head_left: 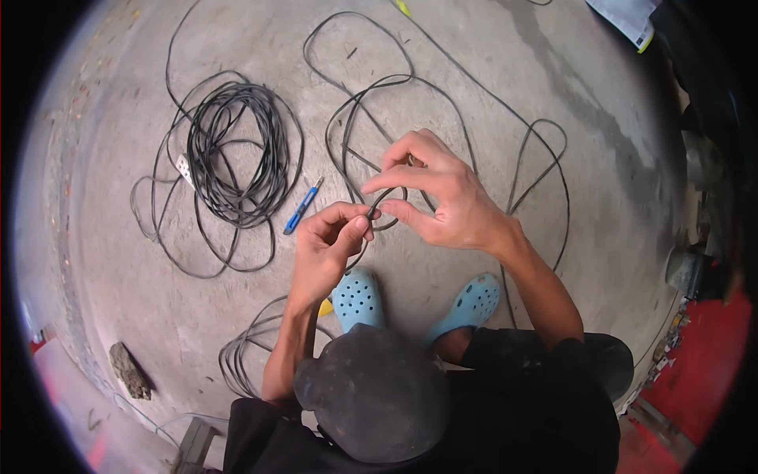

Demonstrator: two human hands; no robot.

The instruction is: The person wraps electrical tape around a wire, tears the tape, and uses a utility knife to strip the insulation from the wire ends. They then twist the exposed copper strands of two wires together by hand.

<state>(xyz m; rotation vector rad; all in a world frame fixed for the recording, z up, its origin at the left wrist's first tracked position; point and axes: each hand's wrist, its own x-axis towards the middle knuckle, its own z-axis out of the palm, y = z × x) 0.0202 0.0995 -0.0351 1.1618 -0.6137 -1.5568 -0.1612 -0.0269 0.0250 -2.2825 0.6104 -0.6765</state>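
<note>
Between thumb and forefinger, my left hand (328, 243) pinches a thin black cable (378, 199), which is bent into a small loop at the fingertips. Just right of it, my right hand (446, 196) has its thumb and forefinger apart, on either side of the looped cable. Whether those fingers touch the cable is hard to make out. A blue utility knife (302, 208) lies on the concrete floor, left of my hands. More loose cable spreads over the floor beyond them.
A big coil of black cable (212, 178) with a white socket block (185, 169) lies to the left. Blue clogs (358, 295) are on my feet, near a yellow object (325, 308) and smaller cable loops (234, 355). A stone (129, 371) sits lower left.
</note>
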